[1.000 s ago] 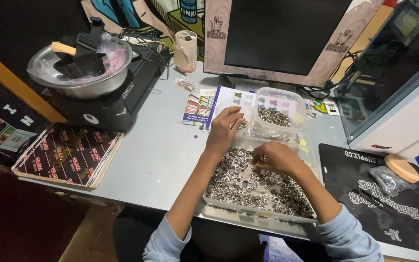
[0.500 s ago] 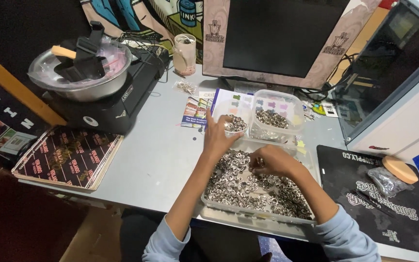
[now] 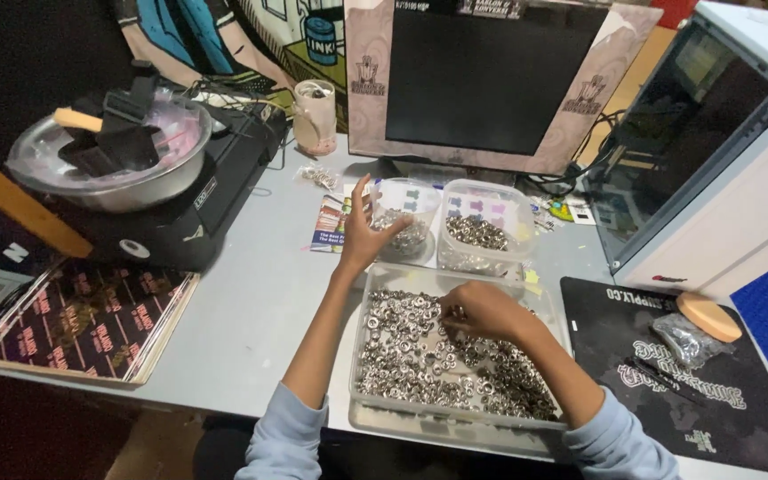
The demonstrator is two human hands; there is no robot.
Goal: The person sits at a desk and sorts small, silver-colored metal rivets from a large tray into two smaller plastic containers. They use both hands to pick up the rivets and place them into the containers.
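Note:
A clear rectangular tray (image 3: 362, 356) full of small silver metal rings lies on the grey table in front of me. My right hand (image 3: 484, 311) rests inside it with fingers curled, pinching at the rings. My left hand (image 3: 364, 233) reaches past the tray's far edge to a clear round plastic cup (image 3: 406, 213) holding a few rings, with its fingers spread against the cup's side. Beside that cup stands a second clear container (image 3: 484, 227), also with silver rings in it.
A dark monitor (image 3: 491, 76) stands behind the containers and a white computer case (image 3: 722, 169) at right. A black machine (image 3: 193, 196) carrying a metal bowl (image 3: 108, 160) sits at left. There is a black mat (image 3: 668, 373) at right, a printed board (image 3: 91, 324) at front left, and a jar (image 3: 315, 116).
My left hand has moved from the tray's upper left corner forward to the round cup. My right hand stayed in the tray, shifting slightly among the rings.

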